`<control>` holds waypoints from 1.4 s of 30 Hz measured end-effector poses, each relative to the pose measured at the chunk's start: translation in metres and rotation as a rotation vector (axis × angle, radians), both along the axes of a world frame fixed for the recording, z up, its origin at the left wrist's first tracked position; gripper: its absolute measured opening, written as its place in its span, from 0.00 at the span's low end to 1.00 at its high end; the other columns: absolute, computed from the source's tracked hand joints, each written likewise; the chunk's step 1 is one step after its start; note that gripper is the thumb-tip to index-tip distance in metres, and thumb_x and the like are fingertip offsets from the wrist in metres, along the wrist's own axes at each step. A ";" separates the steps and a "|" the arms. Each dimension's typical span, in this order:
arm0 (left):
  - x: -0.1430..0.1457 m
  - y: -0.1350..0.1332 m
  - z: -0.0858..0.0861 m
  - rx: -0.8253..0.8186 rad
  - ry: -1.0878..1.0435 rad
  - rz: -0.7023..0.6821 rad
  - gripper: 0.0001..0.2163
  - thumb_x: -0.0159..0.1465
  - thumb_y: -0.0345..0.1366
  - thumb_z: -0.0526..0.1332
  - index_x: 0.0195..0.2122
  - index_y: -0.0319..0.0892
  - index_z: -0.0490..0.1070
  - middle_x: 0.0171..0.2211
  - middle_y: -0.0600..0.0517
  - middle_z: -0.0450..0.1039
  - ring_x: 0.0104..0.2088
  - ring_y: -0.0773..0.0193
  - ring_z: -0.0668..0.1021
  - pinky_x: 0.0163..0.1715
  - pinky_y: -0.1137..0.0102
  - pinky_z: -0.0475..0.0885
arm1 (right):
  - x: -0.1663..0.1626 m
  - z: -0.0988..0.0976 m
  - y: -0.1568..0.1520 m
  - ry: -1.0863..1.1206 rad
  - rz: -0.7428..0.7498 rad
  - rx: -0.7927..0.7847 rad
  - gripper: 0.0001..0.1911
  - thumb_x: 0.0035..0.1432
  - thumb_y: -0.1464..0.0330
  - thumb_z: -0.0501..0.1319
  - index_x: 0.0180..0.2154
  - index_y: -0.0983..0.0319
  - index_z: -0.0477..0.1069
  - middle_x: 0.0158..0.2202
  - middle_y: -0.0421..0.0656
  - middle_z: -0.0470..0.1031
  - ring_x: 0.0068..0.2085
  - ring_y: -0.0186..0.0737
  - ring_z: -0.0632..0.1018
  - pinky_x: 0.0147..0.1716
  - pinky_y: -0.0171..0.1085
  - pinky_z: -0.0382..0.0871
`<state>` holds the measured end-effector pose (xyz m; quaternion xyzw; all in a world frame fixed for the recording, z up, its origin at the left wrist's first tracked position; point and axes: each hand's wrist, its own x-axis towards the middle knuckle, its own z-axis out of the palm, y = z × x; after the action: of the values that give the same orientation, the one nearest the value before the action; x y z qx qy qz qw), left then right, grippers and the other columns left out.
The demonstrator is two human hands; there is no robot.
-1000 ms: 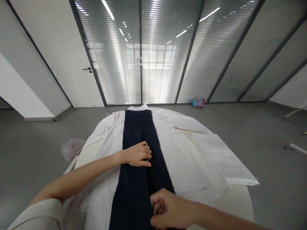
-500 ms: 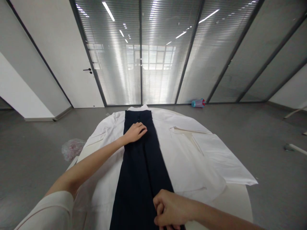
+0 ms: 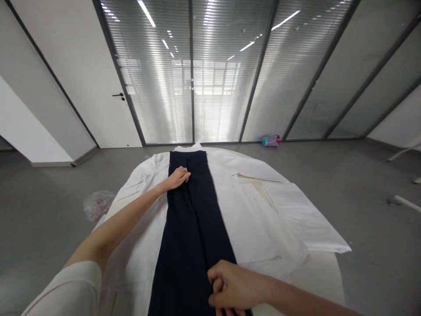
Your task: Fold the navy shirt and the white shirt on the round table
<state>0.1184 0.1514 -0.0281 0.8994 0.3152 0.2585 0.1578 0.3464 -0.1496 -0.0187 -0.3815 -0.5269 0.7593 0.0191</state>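
Dark navy trousers (image 3: 187,237) lie lengthwise, waistband at the far end, on top of a white shirt (image 3: 250,228) spread across the table. Just below the waistband, my left hand (image 3: 178,177) rests on the trousers' front with its fingers drawn together on the cloth. Closer to me, my right hand (image 3: 235,285) is closed, thumb against curled fingers, at the right edge of the trouser leg. Its lower fingertips are partly cut off by the frame. The shirt's collar (image 3: 197,147) shows past the waistband.
The white table (image 3: 324,274) has a rounded edge. A clear plastic bag (image 3: 98,205) lies on the floor at left. By the glass wall (image 3: 217,114) sits a blue and red basket-like item (image 3: 271,140). Pale furniture legs (image 3: 408,203) stand at right.
My left hand has slid a little left along the trousers' front, and its fingers are closer together. The right hand stays at nearly the same spot on the leg.
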 end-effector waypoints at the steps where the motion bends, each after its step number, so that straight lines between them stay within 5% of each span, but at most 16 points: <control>1: -0.001 0.000 0.000 -0.002 -0.015 0.026 0.28 0.70 0.53 0.43 0.20 0.42 0.67 0.29 0.48 0.72 0.37 0.60 0.72 0.49 0.63 0.65 | 0.000 0.000 0.000 0.002 0.000 0.000 0.07 0.49 0.79 0.55 0.26 0.62 0.60 0.23 0.33 0.75 0.13 0.24 0.69 0.08 0.24 0.59; 8: 0.009 0.003 0.002 -0.094 -0.108 0.223 0.33 0.71 0.53 0.34 0.16 0.43 0.61 0.19 0.49 0.70 0.26 0.64 0.75 0.35 0.70 0.69 | 0.001 0.003 0.000 0.031 0.010 0.007 0.06 0.50 0.78 0.55 0.27 0.61 0.61 0.21 0.32 0.74 0.12 0.25 0.68 0.08 0.23 0.59; 12: 0.032 0.003 0.009 -0.058 -0.104 0.331 0.32 0.71 0.55 0.41 0.15 0.42 0.62 0.17 0.48 0.70 0.25 0.61 0.76 0.32 0.68 0.66 | 0.001 0.014 -0.001 0.007 0.011 -0.003 0.06 0.47 0.79 0.55 0.28 0.63 0.66 0.22 0.32 0.74 0.14 0.24 0.69 0.10 0.22 0.60; 19: 0.071 -0.015 -0.001 0.270 0.395 0.348 0.26 0.72 0.49 0.50 0.25 0.37 0.75 0.28 0.42 0.77 0.34 0.54 0.79 0.44 0.59 0.62 | 0.005 0.018 -0.006 -0.172 -0.020 0.036 0.09 0.46 0.79 0.54 0.19 0.62 0.60 0.20 0.32 0.72 0.12 0.23 0.66 0.08 0.23 0.57; 25: 0.074 -0.026 -0.003 0.530 0.414 0.282 0.15 0.71 0.43 0.55 0.40 0.37 0.75 0.42 0.40 0.75 0.46 0.50 0.75 0.45 0.59 0.62 | 0.010 0.012 -0.009 -0.216 0.016 0.105 0.11 0.48 0.78 0.53 0.18 0.61 0.59 0.15 0.32 0.68 0.11 0.25 0.63 0.08 0.24 0.57; 28: 0.073 -0.052 0.010 0.537 0.376 0.126 0.14 0.71 0.43 0.55 0.42 0.38 0.74 0.44 0.43 0.74 0.47 0.53 0.74 0.48 0.59 0.62 | 0.008 0.014 -0.011 -0.288 0.020 0.147 0.11 0.47 0.77 0.54 0.17 0.62 0.60 0.15 0.32 0.67 0.11 0.24 0.63 0.09 0.23 0.57; 32: 0.064 -0.121 0.026 0.368 0.295 -0.189 0.15 0.72 0.46 0.53 0.45 0.41 0.73 0.47 0.47 0.75 0.48 0.59 0.76 0.53 0.62 0.64 | 0.008 0.017 -0.014 -0.399 0.042 0.206 0.10 0.47 0.76 0.57 0.18 0.62 0.63 0.17 0.33 0.68 0.13 0.25 0.65 0.11 0.24 0.57; 35: 0.042 -0.171 0.032 0.283 0.275 -0.254 0.18 0.72 0.48 0.52 0.52 0.41 0.72 0.55 0.44 0.72 0.58 0.55 0.72 0.60 0.58 0.62 | 0.012 0.024 -0.013 -0.460 0.128 0.265 0.11 0.49 0.72 0.62 0.18 0.63 0.66 0.15 0.34 0.67 0.15 0.27 0.66 0.14 0.26 0.58; 39: 0.001 -0.204 0.025 0.215 0.253 -0.123 0.18 0.73 0.43 0.51 0.57 0.42 0.69 0.61 0.44 0.67 0.66 0.53 0.64 0.65 0.54 0.59 | 0.008 0.041 -0.004 -0.481 0.025 0.690 0.11 0.57 0.63 0.63 0.27 0.63 0.76 0.23 0.40 0.75 0.24 0.33 0.75 0.28 0.32 0.70; 42: -0.026 -0.209 0.008 0.177 0.262 0.045 0.20 0.73 0.40 0.49 0.64 0.42 0.63 0.67 0.44 0.59 0.69 0.53 0.57 0.66 0.53 0.59 | -0.002 0.044 0.006 -0.399 0.002 1.168 0.17 0.63 0.60 0.60 0.49 0.61 0.76 0.49 0.48 0.77 0.51 0.45 0.76 0.53 0.42 0.69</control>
<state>0.0919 -0.0574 -0.0200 0.9285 0.3292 0.1694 0.0294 0.3443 -0.1440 0.0256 -0.4421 -0.8495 0.2596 0.1250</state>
